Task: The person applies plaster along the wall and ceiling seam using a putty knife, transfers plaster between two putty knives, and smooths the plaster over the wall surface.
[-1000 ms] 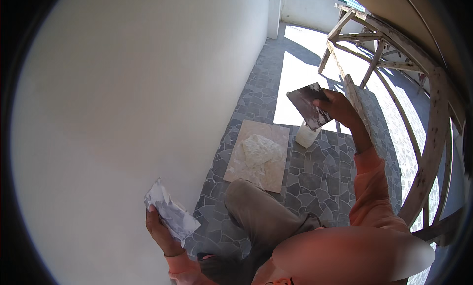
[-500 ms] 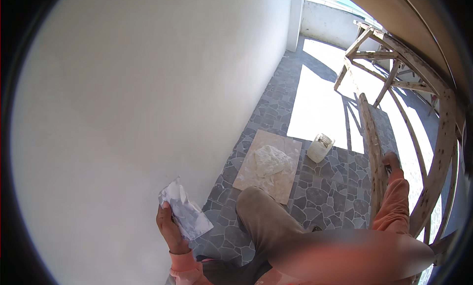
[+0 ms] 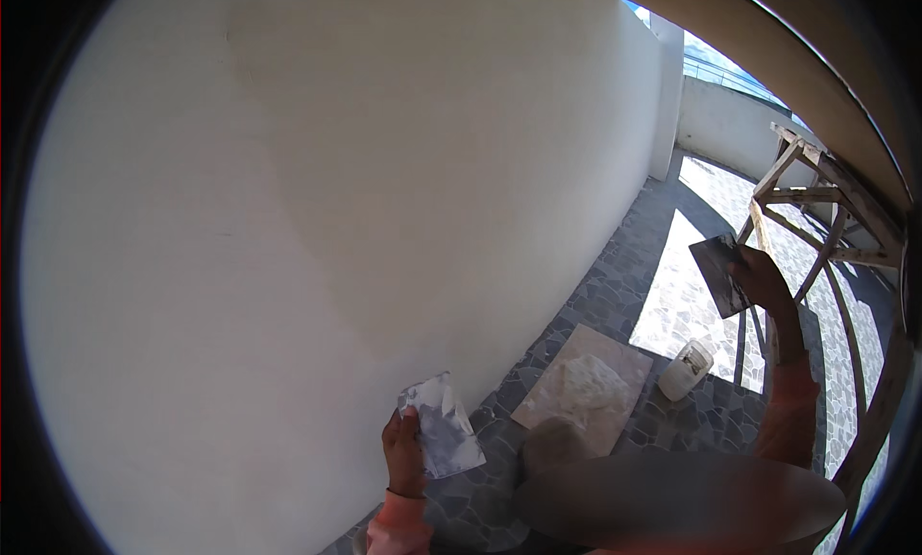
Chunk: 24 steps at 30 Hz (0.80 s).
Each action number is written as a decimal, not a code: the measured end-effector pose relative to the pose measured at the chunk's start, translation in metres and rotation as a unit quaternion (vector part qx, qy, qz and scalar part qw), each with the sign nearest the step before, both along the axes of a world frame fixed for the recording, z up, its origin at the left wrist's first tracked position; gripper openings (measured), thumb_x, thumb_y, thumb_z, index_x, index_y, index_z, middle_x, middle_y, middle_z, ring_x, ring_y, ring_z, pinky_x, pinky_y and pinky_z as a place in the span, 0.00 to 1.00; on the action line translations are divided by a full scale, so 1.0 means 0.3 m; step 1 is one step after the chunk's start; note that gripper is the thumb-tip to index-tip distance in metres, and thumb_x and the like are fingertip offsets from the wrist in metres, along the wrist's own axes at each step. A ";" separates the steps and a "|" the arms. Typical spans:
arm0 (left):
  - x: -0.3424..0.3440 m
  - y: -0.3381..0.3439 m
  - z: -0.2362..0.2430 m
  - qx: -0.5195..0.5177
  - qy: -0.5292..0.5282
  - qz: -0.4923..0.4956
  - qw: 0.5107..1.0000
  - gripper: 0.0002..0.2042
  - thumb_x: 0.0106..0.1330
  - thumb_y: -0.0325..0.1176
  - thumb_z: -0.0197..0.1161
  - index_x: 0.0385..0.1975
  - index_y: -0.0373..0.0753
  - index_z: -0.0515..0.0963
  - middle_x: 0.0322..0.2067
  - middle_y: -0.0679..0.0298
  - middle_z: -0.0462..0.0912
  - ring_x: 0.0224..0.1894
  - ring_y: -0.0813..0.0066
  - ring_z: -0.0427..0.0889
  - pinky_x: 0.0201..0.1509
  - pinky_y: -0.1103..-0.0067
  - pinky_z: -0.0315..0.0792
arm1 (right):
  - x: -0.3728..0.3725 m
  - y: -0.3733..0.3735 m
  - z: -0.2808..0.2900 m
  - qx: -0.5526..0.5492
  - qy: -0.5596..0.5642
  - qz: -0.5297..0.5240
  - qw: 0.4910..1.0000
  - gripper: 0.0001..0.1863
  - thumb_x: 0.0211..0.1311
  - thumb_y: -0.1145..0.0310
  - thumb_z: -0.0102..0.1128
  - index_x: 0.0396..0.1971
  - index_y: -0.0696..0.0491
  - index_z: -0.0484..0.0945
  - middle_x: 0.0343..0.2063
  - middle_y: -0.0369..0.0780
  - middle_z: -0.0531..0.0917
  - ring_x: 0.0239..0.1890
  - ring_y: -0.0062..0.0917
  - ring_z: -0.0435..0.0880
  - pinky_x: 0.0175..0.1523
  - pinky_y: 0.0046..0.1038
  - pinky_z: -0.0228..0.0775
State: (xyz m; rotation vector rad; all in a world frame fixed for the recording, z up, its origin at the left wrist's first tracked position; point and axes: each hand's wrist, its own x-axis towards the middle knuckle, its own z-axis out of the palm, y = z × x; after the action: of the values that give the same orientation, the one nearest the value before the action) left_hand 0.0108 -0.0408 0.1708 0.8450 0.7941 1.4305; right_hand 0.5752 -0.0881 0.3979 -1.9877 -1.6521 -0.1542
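Note:
My left hand is closed round the edge of a flat rectangular plate, with white paste smeared over its upper part. The plate is close to the lower part of a pale wall; whether it touches cannot be told. Out to the right, my right hand is raised and grips a dark rectangular scraper blade by one side. Below, a heap of white paste lies on a beige square board on the floor.
A whitish plastic container stands on the stone-patterned floor, right of the board. Rough wooden scaffolding fills the right side. My knee is bent close to the board. A damp-looking darker patch marks the wall.
My right hand has come up from beside a wooden post, and the dark blade now shows in it. The view has swung left. My left hand still holds the plate.

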 end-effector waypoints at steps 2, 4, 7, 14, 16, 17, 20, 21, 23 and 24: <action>-0.012 0.006 -0.009 0.005 0.002 0.011 1.000 0.14 0.76 0.36 0.54 0.50 0.31 0.77 0.40 0.68 0.82 0.41 0.82 0.78 0.48 0.82 0.71 | -0.250 0.149 0.079 0.060 0.064 0.093 0.992 0.14 0.67 0.64 0.57 0.42 0.62 0.75 0.29 0.46 0.81 0.32 0.29 0.80 0.43 0.34 0.71; -0.032 0.013 -0.022 0.004 0.006 0.029 1.000 0.14 0.76 0.36 0.54 0.51 0.31 0.77 0.40 0.68 0.82 0.41 0.82 0.77 0.48 0.83 0.70 | -0.450 0.305 0.130 0.165 0.105 0.156 0.968 0.14 0.68 0.63 0.56 0.42 0.60 0.75 0.28 0.45 0.81 0.31 0.25 0.80 0.41 0.33 0.71; -0.047 0.019 -0.018 0.003 -0.001 0.047 0.999 0.14 0.76 0.35 0.54 0.52 0.31 0.77 0.39 0.68 0.82 0.40 0.83 0.77 0.47 0.83 0.70 | -0.666 0.521 0.229 0.263 0.107 0.159 0.946 0.14 0.69 0.62 0.55 0.43 0.58 0.75 0.24 0.46 0.81 0.26 0.31 0.81 0.37 0.35 0.73; -0.088 0.011 -0.031 -0.027 -0.001 0.063 0.998 0.15 0.76 0.35 0.54 0.53 0.30 0.76 0.39 0.68 0.82 0.40 0.83 0.77 0.47 0.83 0.71 | -1.033 0.779 0.394 0.360 0.147 0.187 0.902 0.12 0.70 0.65 0.51 0.42 0.59 0.74 0.25 0.50 0.82 0.27 0.42 0.84 0.36 0.41 0.73; -0.091 0.005 -0.023 -0.018 -0.010 0.065 0.998 0.15 0.76 0.35 0.54 0.53 0.30 0.76 0.39 0.68 0.82 0.40 0.83 0.78 0.47 0.83 0.71 | -1.068 0.813 0.406 0.365 0.154 0.184 0.899 0.12 0.71 0.65 0.51 0.42 0.60 0.74 0.26 0.50 0.82 0.28 0.43 0.84 0.36 0.41 0.73; -0.090 0.001 -0.014 -0.010 -0.018 0.066 0.998 0.15 0.76 0.35 0.54 0.52 0.30 0.76 0.39 0.68 0.82 0.39 0.83 0.78 0.46 0.83 0.71 | -1.079 0.833 0.405 0.378 0.147 0.188 0.894 0.12 0.70 0.66 0.51 0.43 0.60 0.74 0.26 0.50 0.82 0.29 0.43 0.83 0.36 0.42 0.73; -0.088 -0.003 0.000 0.001 -0.022 0.069 0.997 0.15 0.76 0.36 0.54 0.52 0.29 0.76 0.40 0.67 0.82 0.40 0.82 0.78 0.46 0.83 0.72 | -1.092 0.874 0.404 0.401 0.129 0.195 0.886 0.11 0.70 0.68 0.51 0.43 0.60 0.74 0.27 0.51 0.82 0.29 0.45 0.83 0.36 0.42 0.72; -0.085 -0.005 0.007 0.001 -0.023 0.070 0.997 0.15 0.76 0.36 0.54 0.52 0.29 0.76 0.40 0.67 0.82 0.40 0.82 0.78 0.46 0.83 0.72 | -1.091 0.883 0.405 0.412 0.119 0.197 0.882 0.10 0.70 0.68 0.51 0.43 0.60 0.74 0.27 0.51 0.82 0.28 0.45 0.82 0.35 0.42 0.72; -0.078 -0.007 0.017 0.003 -0.032 0.069 0.997 0.15 0.77 0.36 0.53 0.52 0.30 0.75 0.40 0.67 0.83 0.40 0.82 0.79 0.46 0.83 0.72 | -1.083 0.895 0.408 0.416 0.098 0.202 0.881 0.11 0.70 0.68 0.52 0.43 0.60 0.74 0.27 0.50 0.82 0.28 0.44 0.82 0.36 0.42 0.72; -0.078 -0.007 0.014 0.003 -0.034 0.068 0.997 0.15 0.77 0.36 0.53 0.52 0.30 0.75 0.40 0.67 0.83 0.40 0.82 0.79 0.46 0.83 0.72 | -1.077 0.899 0.409 0.420 0.079 0.207 0.880 0.11 0.70 0.67 0.53 0.43 0.59 0.74 0.26 0.50 0.82 0.28 0.44 0.82 0.36 0.41 0.72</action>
State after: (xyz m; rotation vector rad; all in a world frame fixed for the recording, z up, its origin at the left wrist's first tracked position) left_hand -0.0127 -0.0430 0.1750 0.7550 0.8089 1.5747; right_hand 0.2521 0.1815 0.5208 -0.9530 -1.4943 -0.4480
